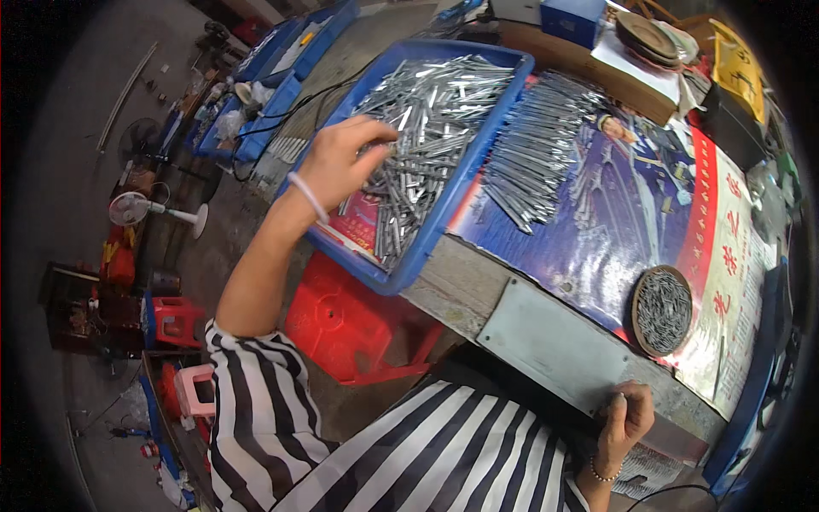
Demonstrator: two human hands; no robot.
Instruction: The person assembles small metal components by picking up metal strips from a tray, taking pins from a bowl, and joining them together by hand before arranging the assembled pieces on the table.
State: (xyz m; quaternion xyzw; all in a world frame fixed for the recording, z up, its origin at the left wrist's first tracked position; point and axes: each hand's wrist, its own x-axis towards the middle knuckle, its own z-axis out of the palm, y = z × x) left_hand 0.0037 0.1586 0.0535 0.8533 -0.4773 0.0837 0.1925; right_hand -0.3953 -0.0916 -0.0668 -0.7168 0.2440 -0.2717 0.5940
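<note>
My left hand point(348, 158) hangs over the near left side of a blue plastic tray point(399, 282). Its fingers are bent, with a gap between thumb and forefinger and nothing visible in it. Loose, slim silvery metal pieces point(435, 128) fill most of the tray. Beside the tray's right wall, similar long metal pieces point(533, 149) lie side by side in a dense row on a printed poster. My right hand point(627, 416) is closed at the right end of a flat grey plate point(550, 341); its curled fingers hide whatever they may hold.
A round bowl point(636, 317) of small metal pins stands on the poster point(589, 256). Below the tray is a red plastic stool point(337, 320). A cardboard box point(589, 72) edges the far side. At left are a white fan point(158, 207) and blue bins point(277, 115).
</note>
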